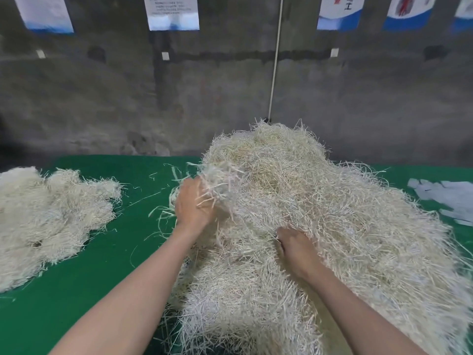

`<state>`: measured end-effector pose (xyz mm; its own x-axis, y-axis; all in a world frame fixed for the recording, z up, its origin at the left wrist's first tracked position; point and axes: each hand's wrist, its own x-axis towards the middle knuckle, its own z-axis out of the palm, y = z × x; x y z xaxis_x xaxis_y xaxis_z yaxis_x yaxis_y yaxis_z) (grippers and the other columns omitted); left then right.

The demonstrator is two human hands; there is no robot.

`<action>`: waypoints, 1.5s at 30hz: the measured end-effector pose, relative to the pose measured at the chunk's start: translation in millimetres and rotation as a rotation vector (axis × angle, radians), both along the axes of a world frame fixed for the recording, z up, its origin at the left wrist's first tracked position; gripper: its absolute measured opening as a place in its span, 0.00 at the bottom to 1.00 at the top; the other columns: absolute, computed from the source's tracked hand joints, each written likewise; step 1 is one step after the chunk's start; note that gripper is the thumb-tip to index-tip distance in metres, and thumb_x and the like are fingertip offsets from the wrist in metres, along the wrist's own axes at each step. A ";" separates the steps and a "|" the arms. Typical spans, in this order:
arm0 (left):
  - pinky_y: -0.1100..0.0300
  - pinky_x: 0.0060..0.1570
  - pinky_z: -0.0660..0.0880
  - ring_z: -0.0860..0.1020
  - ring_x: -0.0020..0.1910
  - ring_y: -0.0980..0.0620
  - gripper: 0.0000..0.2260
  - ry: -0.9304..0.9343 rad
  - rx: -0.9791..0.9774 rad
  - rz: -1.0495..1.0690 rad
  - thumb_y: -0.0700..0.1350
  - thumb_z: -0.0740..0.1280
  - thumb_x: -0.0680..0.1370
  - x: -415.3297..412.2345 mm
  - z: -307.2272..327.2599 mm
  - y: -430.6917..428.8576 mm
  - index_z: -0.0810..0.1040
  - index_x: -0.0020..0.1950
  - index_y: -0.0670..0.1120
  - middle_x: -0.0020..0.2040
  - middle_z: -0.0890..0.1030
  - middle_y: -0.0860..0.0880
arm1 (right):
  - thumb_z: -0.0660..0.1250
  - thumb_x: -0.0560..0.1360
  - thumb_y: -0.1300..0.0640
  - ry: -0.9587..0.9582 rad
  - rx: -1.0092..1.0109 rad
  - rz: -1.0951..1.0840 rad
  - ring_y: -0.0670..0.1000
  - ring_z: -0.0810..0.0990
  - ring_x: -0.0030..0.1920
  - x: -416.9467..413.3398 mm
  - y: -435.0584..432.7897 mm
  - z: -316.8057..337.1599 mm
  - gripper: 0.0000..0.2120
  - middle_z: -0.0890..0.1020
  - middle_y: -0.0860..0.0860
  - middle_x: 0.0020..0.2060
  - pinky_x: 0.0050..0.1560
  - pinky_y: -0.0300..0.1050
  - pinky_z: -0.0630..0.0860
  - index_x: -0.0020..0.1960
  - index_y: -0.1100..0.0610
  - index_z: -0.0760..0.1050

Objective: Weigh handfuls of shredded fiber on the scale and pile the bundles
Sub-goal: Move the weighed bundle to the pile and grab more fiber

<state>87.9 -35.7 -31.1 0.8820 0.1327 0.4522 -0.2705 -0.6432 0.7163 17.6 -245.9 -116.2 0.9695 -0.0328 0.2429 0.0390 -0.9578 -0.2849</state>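
Note:
A big heap of pale shredded fiber covers the middle and right of the green table. My left hand grips a blurred handful of fiber lifted at the heap's left side. My right hand is pushed into the heap lower down, its fingers curled into the strands and partly hidden. A flatter pile of fiber bundles lies at the left of the table. No scale is in view.
Loose strands are scattered on the green surface between the two piles. Pale blue-white sheets lie at the right edge. A dark concrete wall with posters and a white cord rises behind the table.

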 end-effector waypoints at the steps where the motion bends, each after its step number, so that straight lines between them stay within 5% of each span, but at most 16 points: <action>1: 0.55 0.46 0.74 0.74 0.49 0.44 0.05 -0.028 -0.060 0.009 0.34 0.66 0.75 -0.2 1.5 0.4 0.72 0.45 0.43 0.48 0.74 0.46 | 0.57 0.80 0.63 0.004 -0.002 0.001 0.46 0.77 0.38 -1.1 -0.5 -0.1 0.07 0.75 0.46 0.37 0.41 0.42 0.79 0.45 0.55 0.70; 5: 0.55 0.50 0.72 0.73 0.50 0.45 0.11 -0.180 -0.153 -0.030 0.28 0.66 0.71 -6.6 8.8 -0.9 0.74 0.50 0.39 0.50 0.75 0.42 | 0.56 0.78 0.65 -0.002 0.008 0.023 0.45 0.73 0.36 -2.6 2.4 -3.7 0.08 0.71 0.45 0.34 0.39 0.41 0.78 0.44 0.53 0.66; 9: 0.55 0.43 0.67 0.71 0.44 0.45 0.12 -0.216 -0.104 -0.046 0.27 0.69 0.70 -5.4 8.7 4.6 0.72 0.47 0.41 0.45 0.74 0.40 | 0.54 0.78 0.64 -0.031 0.019 0.022 0.48 0.76 0.37 -3.0 1.7 -8.1 0.08 0.73 0.46 0.35 0.37 0.43 0.78 0.47 0.53 0.67; 11: 0.55 0.42 0.70 0.72 0.44 0.47 0.12 -0.191 -0.112 0.002 0.36 0.74 0.71 -2.0 8.2 15.9 0.73 0.50 0.40 0.46 0.73 0.43 | 0.55 0.77 0.66 -0.033 0.043 -0.001 0.50 0.79 0.43 -8.1 -7.6 -11.4 0.14 0.79 0.49 0.44 0.42 0.42 0.79 0.58 0.53 0.70; 15: 0.73 0.44 0.72 0.71 0.45 0.53 0.15 0.099 -0.271 0.196 0.36 0.66 0.76 21.9 22.4 56.3 0.70 0.62 0.38 0.53 0.73 0.47 | 0.58 0.75 0.66 0.119 -0.041 -0.071 0.51 0.75 0.58 -23.6 -21.7 -20.7 0.27 0.74 0.51 0.63 0.57 0.44 0.75 0.71 0.51 0.59; 18: 0.61 0.38 0.75 0.74 0.41 0.48 0.04 0.268 -0.177 0.146 0.35 0.62 0.78 21.2 25.0 52.7 0.74 0.50 0.36 0.49 0.77 0.38 | 0.63 0.72 0.63 0.071 0.099 0.013 0.49 0.74 0.60 -21.2 9.7 -3.4 0.32 0.73 0.48 0.61 0.59 0.43 0.74 0.72 0.47 0.57; 22: 0.69 0.23 0.71 0.70 0.29 0.53 0.12 0.402 -0.142 0.008 0.38 0.60 0.80 2.9 13.8 29.5 0.69 0.36 0.41 0.35 0.72 0.45 | 0.71 0.71 0.52 -0.001 0.196 0.219 0.46 0.66 0.68 -9.0 45.6 49.2 0.37 0.67 0.46 0.69 0.70 0.44 0.63 0.74 0.49 0.57; 24: 0.73 0.20 0.66 0.63 0.26 0.58 0.15 0.423 -0.064 -0.014 0.40 0.59 0.82 -3.4 17.0 26.8 0.65 0.34 0.45 0.35 0.69 0.49 | 0.74 0.68 0.51 0.054 0.388 0.321 0.43 0.62 0.69 -5.3 51.1 80.1 0.41 0.61 0.44 0.73 0.70 0.45 0.62 0.74 0.43 0.54; 27: 0.79 0.33 0.69 0.62 0.30 0.60 0.16 0.429 -0.085 -0.089 0.37 0.55 0.81 -20.3 30.7 22.2 0.61 0.34 0.48 0.39 0.70 0.51 | 0.76 0.60 0.42 0.055 0.964 0.476 0.44 0.52 0.73 -4.2 64.6 126.1 0.52 0.49 0.36 0.74 0.71 0.53 0.56 0.73 0.33 0.46; 29: 0.79 0.28 0.66 0.64 0.30 0.61 0.16 0.492 -0.093 -0.214 0.36 0.55 0.81 -33.8 35.6 16.1 0.64 0.34 0.47 0.35 0.68 0.52 | 0.75 0.56 0.37 0.075 1.279 0.489 0.48 0.51 0.74 -1.5 78.7 141.6 0.55 0.50 0.39 0.74 0.71 0.57 0.56 0.74 0.34 0.45; 33: 0.70 0.33 0.76 0.77 0.35 0.55 0.11 0.473 -0.032 -0.468 0.39 0.60 0.80 -61.3 40.9 7.6 0.74 0.38 0.42 0.38 0.76 0.46 | 0.74 0.59 0.41 0.193 1.481 0.388 0.53 0.78 0.60 -0.7 105.5 133.9 0.36 0.81 0.50 0.55 0.53 0.48 0.78 0.64 0.49 0.70; 36: 0.60 0.47 0.80 0.81 0.45 0.57 0.06 0.458 -0.043 -0.538 0.40 0.64 0.79 -69.2 45.9 -0.5 0.78 0.51 0.40 0.47 0.81 0.43 | 0.71 0.67 0.45 0.321 1.502 0.293 0.47 0.83 0.50 -5.8 107.3 123.6 0.23 0.84 0.53 0.49 0.51 0.45 0.80 0.57 0.55 0.74; 38: 0.51 0.55 0.77 0.79 0.53 0.50 0.21 0.497 -0.162 -0.574 0.32 0.68 0.72 -73.0 50.6 0.9 0.71 0.64 0.41 0.59 0.77 0.40 | 0.66 0.74 0.47 0.321 1.475 0.193 0.45 0.83 0.48 -11.2 100.5 118.3 0.15 0.82 0.53 0.49 0.47 0.43 0.81 0.56 0.53 0.74; 40: 0.59 0.46 0.79 0.80 0.52 0.52 0.34 0.505 -0.340 -0.661 0.30 0.71 0.67 -75.2 54.3 10.0 0.65 0.69 0.48 0.62 0.73 0.46 | 0.61 0.77 0.46 0.331 1.424 0.001 0.56 0.76 0.61 -12.7 94.8 109.1 0.22 0.75 0.58 0.62 0.61 0.52 0.74 0.67 0.55 0.69; 42: 0.63 0.42 0.78 0.80 0.49 0.54 0.27 0.474 -0.300 -0.619 0.34 0.71 0.69 -85.5 58.8 17.6 0.70 0.66 0.46 0.61 0.74 0.52 | 0.60 0.78 0.46 0.323 1.332 -0.074 0.59 0.69 0.67 -16.0 93.4 105.5 0.25 0.69 0.59 0.68 0.64 0.53 0.69 0.71 0.57 0.64; 45: 0.68 0.39 0.76 0.81 0.43 0.57 0.08 0.090 -0.049 -0.291 0.43 0.72 0.73 -91.2 51.8 38.0 0.81 0.49 0.54 0.51 0.82 0.56 | 0.64 0.77 0.52 0.232 1.385 -0.133 0.58 0.73 0.64 -22.0 80.2 107.3 0.25 0.72 0.58 0.66 0.57 0.45 0.70 0.70 0.61 0.65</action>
<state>-3.3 2.3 20.6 0.9224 -0.1119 0.3698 -0.3724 -0.5123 0.7739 -4.5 -165.6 -8.9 0.9531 -0.2035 -0.2239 -0.2056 0.1074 -0.9727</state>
